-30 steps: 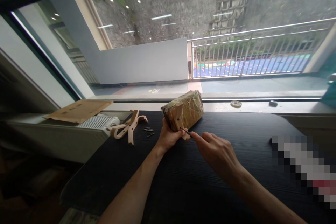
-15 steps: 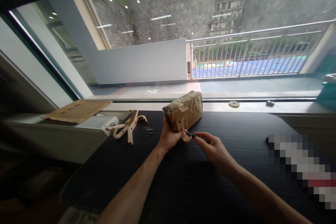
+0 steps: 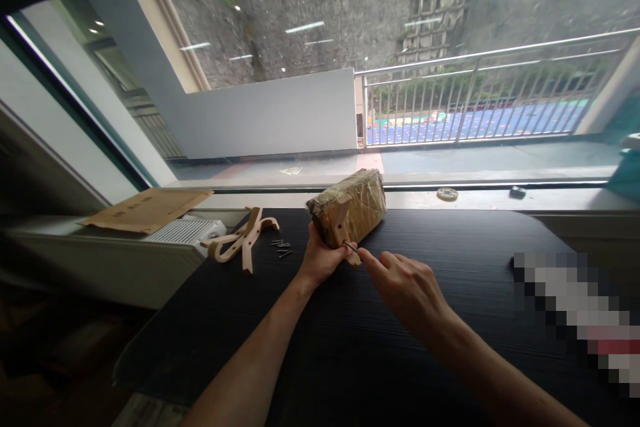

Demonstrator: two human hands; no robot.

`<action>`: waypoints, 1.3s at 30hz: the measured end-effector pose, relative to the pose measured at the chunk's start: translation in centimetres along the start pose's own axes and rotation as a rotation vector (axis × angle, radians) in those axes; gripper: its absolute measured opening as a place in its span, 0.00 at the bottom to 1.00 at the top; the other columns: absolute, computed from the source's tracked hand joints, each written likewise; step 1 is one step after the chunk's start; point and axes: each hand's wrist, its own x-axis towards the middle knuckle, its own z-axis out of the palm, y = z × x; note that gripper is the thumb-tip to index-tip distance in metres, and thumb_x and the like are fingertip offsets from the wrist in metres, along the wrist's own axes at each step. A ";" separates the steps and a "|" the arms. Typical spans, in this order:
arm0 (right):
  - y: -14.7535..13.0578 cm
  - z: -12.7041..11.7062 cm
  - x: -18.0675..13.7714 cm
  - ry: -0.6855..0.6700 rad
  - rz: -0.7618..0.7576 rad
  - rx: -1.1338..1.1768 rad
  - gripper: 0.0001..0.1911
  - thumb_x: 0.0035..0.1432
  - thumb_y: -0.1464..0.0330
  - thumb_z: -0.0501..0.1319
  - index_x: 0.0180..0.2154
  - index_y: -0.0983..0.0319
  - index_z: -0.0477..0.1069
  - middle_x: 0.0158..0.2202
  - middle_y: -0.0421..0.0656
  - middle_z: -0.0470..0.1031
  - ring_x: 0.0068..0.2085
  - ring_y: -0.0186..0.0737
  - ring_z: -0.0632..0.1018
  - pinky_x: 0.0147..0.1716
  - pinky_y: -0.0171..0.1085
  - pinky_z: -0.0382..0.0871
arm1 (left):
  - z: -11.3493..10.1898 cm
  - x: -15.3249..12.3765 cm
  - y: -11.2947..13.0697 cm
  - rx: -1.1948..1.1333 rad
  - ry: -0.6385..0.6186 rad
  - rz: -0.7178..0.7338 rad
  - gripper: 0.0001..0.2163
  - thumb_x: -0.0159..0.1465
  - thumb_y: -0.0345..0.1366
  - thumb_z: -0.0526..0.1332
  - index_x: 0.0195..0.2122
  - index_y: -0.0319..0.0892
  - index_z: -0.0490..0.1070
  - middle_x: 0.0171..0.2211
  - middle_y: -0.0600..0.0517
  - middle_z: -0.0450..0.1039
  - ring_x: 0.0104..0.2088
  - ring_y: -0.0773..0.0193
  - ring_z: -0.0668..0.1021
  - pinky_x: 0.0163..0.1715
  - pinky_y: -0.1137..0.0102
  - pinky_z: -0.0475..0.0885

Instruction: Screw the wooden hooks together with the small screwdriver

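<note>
A block wrapped in clear film (image 3: 356,205) lies on the black table (image 3: 450,247), with a light wooden leg piece (image 3: 340,223) against its near end. My left hand (image 3: 320,259) is closed round that end, thumb on the wooden piece. My right hand (image 3: 407,287) pinches a thin dark metal tool (image 3: 351,247), its tip at the wooden piece.
Curved wooden pieces (image 3: 240,240) and several small dark screws (image 3: 283,247) lie to the left on the table. A cardboard sheet (image 3: 147,208) rests on a white radiator-like unit (image 3: 185,232). A tape roll (image 3: 447,194) sits on the window sill. A blurred patch covers the right side.
My right hand turned over on the thin tool, from palm-side up half a second ago to knuckles up, staying at the wooden piece. The left hand and block barely moved.
</note>
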 end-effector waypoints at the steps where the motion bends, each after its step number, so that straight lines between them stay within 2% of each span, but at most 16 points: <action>1: -0.2 0.1 0.0 0.000 0.017 0.030 0.23 0.59 0.77 0.53 0.55 0.58 0.66 0.25 0.40 0.72 0.24 0.35 0.72 0.22 0.35 0.55 | 0.1 0.0 0.0 -0.002 0.002 0.002 0.30 0.40 0.36 0.73 0.41 0.42 0.58 0.36 0.52 0.71 0.37 0.58 0.77 0.36 0.65 0.73; 4: -0.7 0.4 0.0 0.004 0.179 0.289 0.19 0.62 0.71 0.51 0.52 0.60 0.70 0.28 0.43 0.76 0.27 0.37 0.75 0.25 0.35 0.61 | 0.2 -0.1 0.0 0.009 0.015 -0.004 0.31 0.40 0.36 0.73 0.42 0.42 0.58 0.36 0.52 0.71 0.37 0.58 0.77 0.36 0.65 0.73; 8: -0.8 1.0 0.4 -0.001 0.566 0.901 0.18 0.59 0.62 0.55 0.46 0.64 0.74 0.33 0.45 0.79 0.33 0.40 0.77 0.31 0.36 0.68 | 0.3 -0.2 -0.3 0.000 0.018 -0.003 0.31 0.40 0.36 0.73 0.42 0.43 0.59 0.35 0.52 0.71 0.34 0.59 0.78 0.35 0.65 0.73; 11: -0.5 1.3 0.7 -0.035 0.678 1.123 0.20 0.56 0.59 0.56 0.44 0.65 0.76 0.30 0.44 0.79 0.32 0.41 0.77 0.30 0.36 0.68 | 0.2 -0.2 -0.5 0.020 0.026 0.015 0.31 0.40 0.36 0.73 0.43 0.43 0.59 0.36 0.51 0.72 0.35 0.59 0.78 0.35 0.64 0.73; 13: -0.2 1.2 0.7 -0.051 0.648 1.085 0.19 0.56 0.60 0.56 0.43 0.64 0.75 0.33 0.44 0.79 0.35 0.41 0.77 0.33 0.37 0.68 | 0.1 -0.2 -0.5 0.034 0.005 0.024 0.32 0.41 0.37 0.73 0.44 0.42 0.58 0.37 0.51 0.72 0.36 0.58 0.78 0.37 0.64 0.73; 16: 0.2 0.6 0.4 -0.065 0.548 0.795 0.20 0.55 0.63 0.57 0.50 0.61 0.70 0.34 0.43 0.79 0.34 0.40 0.77 0.33 0.36 0.67 | -0.2 -0.2 -0.5 -0.009 -0.075 0.054 0.32 0.43 0.35 0.71 0.47 0.43 0.56 0.40 0.50 0.71 0.39 0.59 0.77 0.40 0.64 0.73; 18: 0.5 0.1 0.0 -0.056 0.399 0.540 0.21 0.56 0.67 0.57 0.53 0.58 0.66 0.33 0.42 0.78 0.31 0.39 0.77 0.29 0.34 0.64 | -0.4 -0.1 -0.5 -0.045 -0.111 0.085 0.32 0.44 0.33 0.71 0.48 0.43 0.56 0.42 0.50 0.70 0.43 0.58 0.76 0.43 0.64 0.72; 22: 0.8 -0.4 -0.3 0.024 0.062 0.158 0.17 0.61 0.74 0.53 0.49 0.58 0.70 0.30 0.40 0.74 0.28 0.35 0.74 0.25 0.34 0.57 | -0.6 0.2 -0.7 -0.044 -0.106 0.082 0.34 0.43 0.33 0.71 0.50 0.43 0.56 0.44 0.50 0.70 0.48 0.56 0.74 0.48 0.62 0.70; 25: 0.7 -0.3 -0.4 0.061 -0.024 0.033 0.18 0.60 0.76 0.53 0.51 0.59 0.69 0.26 0.39 0.72 0.27 0.35 0.72 0.24 0.35 0.56 | -0.6 0.2 -0.5 -0.017 -0.085 0.031 0.34 0.42 0.34 0.72 0.49 0.42 0.56 0.42 0.50 0.71 0.46 0.55 0.75 0.46 0.61 0.71; 28: 0.3 0.0 -0.4 0.043 -0.039 -0.030 0.20 0.59 0.77 0.54 0.52 0.60 0.69 0.24 0.39 0.71 0.25 0.35 0.71 0.23 0.36 0.55 | -0.5 0.1 -0.4 0.024 -0.081 0.011 0.31 0.42 0.33 0.72 0.46 0.42 0.59 0.40 0.51 0.72 0.43 0.56 0.76 0.43 0.63 0.72; 32: 0.0 0.4 -0.6 0.004 -0.038 -0.036 0.23 0.56 0.79 0.55 0.53 0.61 0.68 0.24 0.40 0.72 0.24 0.35 0.72 0.22 0.35 0.54 | -0.4 0.1 -0.7 0.038 -0.096 0.017 0.30 0.42 0.32 0.71 0.45 0.42 0.58 0.38 0.52 0.72 0.41 0.58 0.77 0.41 0.64 0.73; 34: -0.2 0.8 -0.7 -0.004 -0.004 0.039 0.22 0.58 0.78 0.54 0.54 0.61 0.68 0.25 0.41 0.73 0.25 0.35 0.73 0.23 0.34 0.57 | -0.4 0.2 -0.8 0.013 -0.099 0.009 0.31 0.43 0.32 0.71 0.45 0.42 0.58 0.37 0.52 0.72 0.39 0.59 0.77 0.40 0.64 0.73; 36: -0.4 1.2 -0.6 0.005 0.115 0.235 0.19 0.61 0.74 0.53 0.53 0.61 0.69 0.28 0.43 0.77 0.27 0.36 0.75 0.25 0.33 0.61 | -0.4 0.2 -0.8 -0.035 -0.105 0.009 0.31 0.42 0.32 0.71 0.45 0.42 0.58 0.36 0.53 0.72 0.37 0.60 0.78 0.39 0.64 0.74; 39: -0.7 1.7 -0.2 0.015 0.422 0.726 0.18 0.61 0.64 0.53 0.48 0.64 0.72 0.35 0.46 0.79 0.34 0.40 0.78 0.32 0.35 0.68 | -0.4 0.2 -0.7 -0.078 -0.117 0.014 0.30 0.42 0.32 0.71 0.44 0.42 0.58 0.35 0.53 0.73 0.36 0.60 0.79 0.38 0.64 0.74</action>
